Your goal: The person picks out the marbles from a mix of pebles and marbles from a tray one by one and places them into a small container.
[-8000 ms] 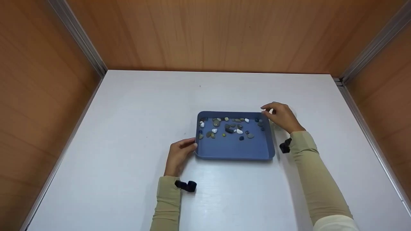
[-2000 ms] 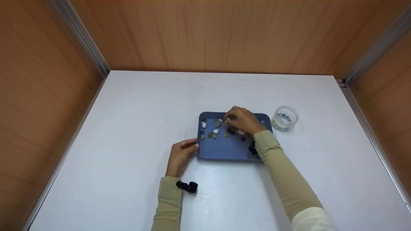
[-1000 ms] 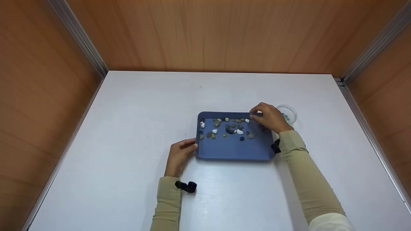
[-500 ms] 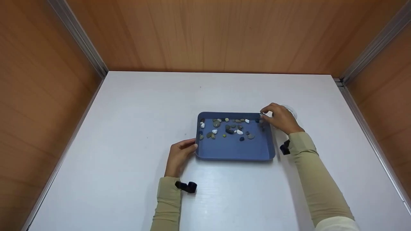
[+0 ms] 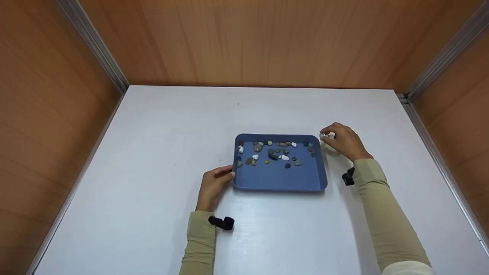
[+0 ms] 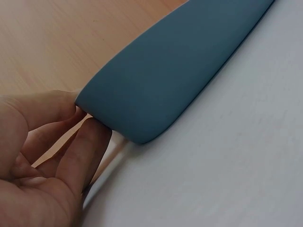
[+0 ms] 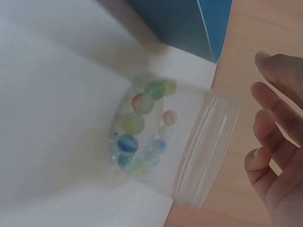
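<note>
A blue tray point(image 5: 280, 179) lies on the white table with several pebbles point(image 5: 273, 156) scattered over its far half. My left hand point(image 5: 214, 187) holds the tray's left side, thumb and fingers against its wall; the left wrist view shows the fingertips touching at a corner. To the right of the tray, my right hand point(image 5: 344, 141) pinches a small glassy piece, apparently a marble point(image 5: 322, 135), between thumb and forefinger. Below this hand stands a clear round jar point(image 7: 189, 142) with several coloured marbles point(image 7: 134, 124) on its bottom; in the head view the hand mostly covers it.
The white table point(image 5: 153, 152) is bounded by a wooden back wall point(image 5: 259, 42) and wooden side walls. Metal strips point(image 5: 101, 49) run along the corners. A black wrist camera point(image 5: 221, 222) sits on each sleeve.
The right hand went from among the pebbles in the tray, across the tray's right rim, to over the jar, carrying a small piece. The left hand has stayed at the tray's left side.
</note>
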The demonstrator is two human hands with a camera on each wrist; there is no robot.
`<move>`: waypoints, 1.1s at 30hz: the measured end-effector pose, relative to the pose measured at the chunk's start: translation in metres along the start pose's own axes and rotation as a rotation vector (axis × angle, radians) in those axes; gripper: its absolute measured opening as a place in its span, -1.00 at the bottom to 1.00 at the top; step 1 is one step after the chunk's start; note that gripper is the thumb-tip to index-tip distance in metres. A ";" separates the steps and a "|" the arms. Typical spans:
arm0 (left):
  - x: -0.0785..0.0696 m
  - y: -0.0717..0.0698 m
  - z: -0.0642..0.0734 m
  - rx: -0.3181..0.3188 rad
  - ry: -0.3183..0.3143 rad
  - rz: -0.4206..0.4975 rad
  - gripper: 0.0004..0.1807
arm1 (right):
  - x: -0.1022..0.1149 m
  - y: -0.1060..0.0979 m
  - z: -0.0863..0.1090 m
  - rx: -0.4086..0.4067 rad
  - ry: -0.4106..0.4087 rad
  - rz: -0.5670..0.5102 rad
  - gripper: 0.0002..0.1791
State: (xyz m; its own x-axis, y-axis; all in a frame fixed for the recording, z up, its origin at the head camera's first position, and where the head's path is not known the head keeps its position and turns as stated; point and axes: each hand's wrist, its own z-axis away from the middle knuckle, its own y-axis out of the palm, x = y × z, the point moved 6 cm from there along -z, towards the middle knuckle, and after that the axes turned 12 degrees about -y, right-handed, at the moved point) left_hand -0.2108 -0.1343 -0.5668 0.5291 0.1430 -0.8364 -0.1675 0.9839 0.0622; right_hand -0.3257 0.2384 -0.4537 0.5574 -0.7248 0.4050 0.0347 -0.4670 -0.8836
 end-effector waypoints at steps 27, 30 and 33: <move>0.000 0.000 0.000 -0.007 0.027 0.001 -0.67 | -0.023 -0.014 0.018 -0.019 0.056 0.016 -0.76; 0.001 0.000 -0.001 -0.009 0.014 0.001 -0.66 | -0.025 -0.014 0.019 -0.024 0.059 0.019 -0.77; 0.001 0.000 0.000 -0.006 0.007 0.005 -0.65 | -0.026 -0.015 0.020 -0.029 0.057 0.022 -0.77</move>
State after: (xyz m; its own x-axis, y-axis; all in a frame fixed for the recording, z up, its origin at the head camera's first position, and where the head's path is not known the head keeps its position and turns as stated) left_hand -0.2106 -0.1343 -0.5677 0.5225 0.1475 -0.8398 -0.1751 0.9825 0.0636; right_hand -0.3237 0.2745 -0.4559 0.5095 -0.7622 0.3993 -0.0014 -0.4648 -0.8854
